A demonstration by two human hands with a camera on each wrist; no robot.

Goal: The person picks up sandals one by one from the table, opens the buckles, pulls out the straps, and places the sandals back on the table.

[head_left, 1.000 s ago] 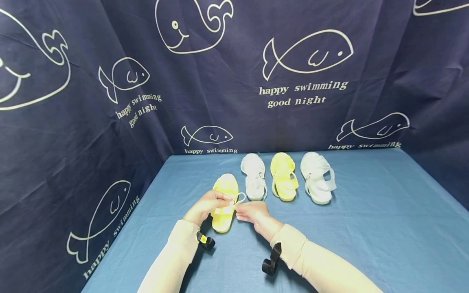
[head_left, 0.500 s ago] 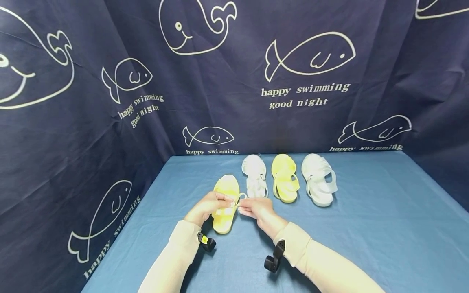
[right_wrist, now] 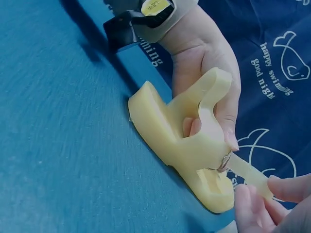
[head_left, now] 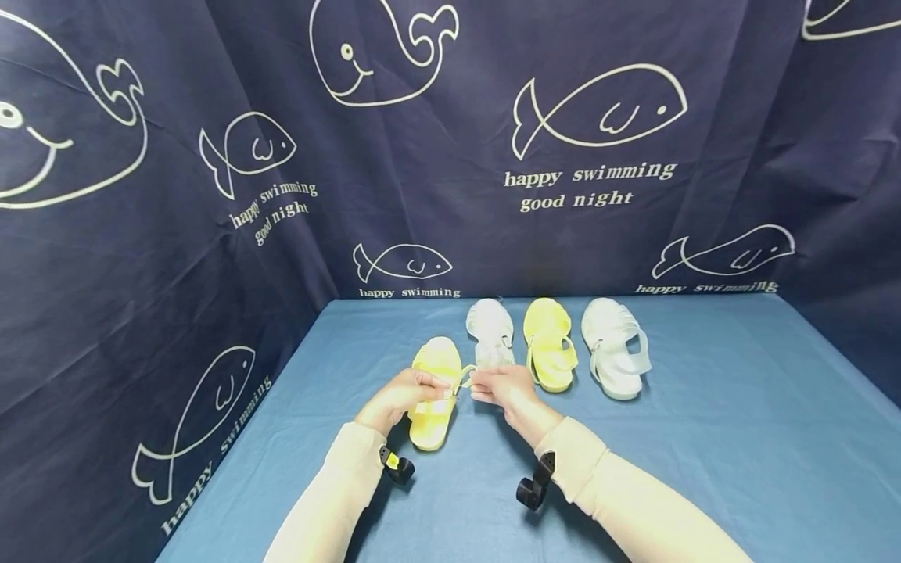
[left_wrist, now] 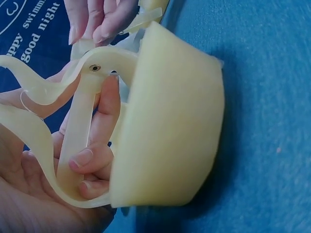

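A yellow sandal (head_left: 427, 432) stands on the blue cloth, toe pointing away from me. My left hand (head_left: 403, 395) holds it by the side of its ankle strap, fingers reaching through the strap opening in the left wrist view. A small metal buckle (right_wrist: 225, 160) sits on the sandal's side, with the left thumb right beside it. Out of the buckle runs the loose strap end (right_wrist: 249, 174), pinched between the thumb and fingers of my right hand (head_left: 508, 388). Part of the sandal's middle is hidden by the left hand in the head view.
Along the back stand a white sandal (head_left: 490, 319), partly covered by my right hand, another yellow sandal (head_left: 551, 375) and a second white sandal (head_left: 619, 383). A dark blue fish-print curtain (head_left: 436, 180) hangs behind the blue cloth (head_left: 704, 438).
My right hand has moved right and slightly away, drawing the strap end out from the buckle side. The left hand keeps its hold and the sandal stays in place.
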